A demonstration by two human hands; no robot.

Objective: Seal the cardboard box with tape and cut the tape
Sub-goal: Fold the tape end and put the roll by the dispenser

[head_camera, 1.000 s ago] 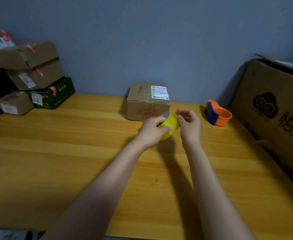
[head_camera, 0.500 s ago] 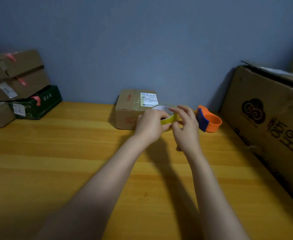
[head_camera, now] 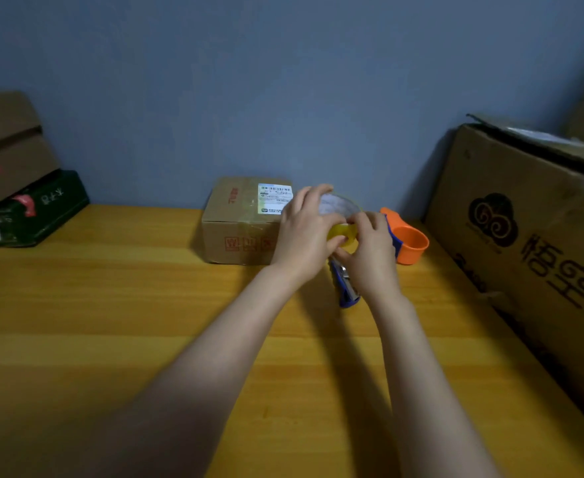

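The cardboard box sits at twelve o'clock, no fresh tape visibly laid; left hand grips the yellow tape roll just right; right hand picks its edge; sealing, cutting remain.

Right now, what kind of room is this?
Probably a home parcel-packing corner. A small labelled cardboard box sits on a wooden table, more boxes are stacked left, and both hands work a yellow tape roll.
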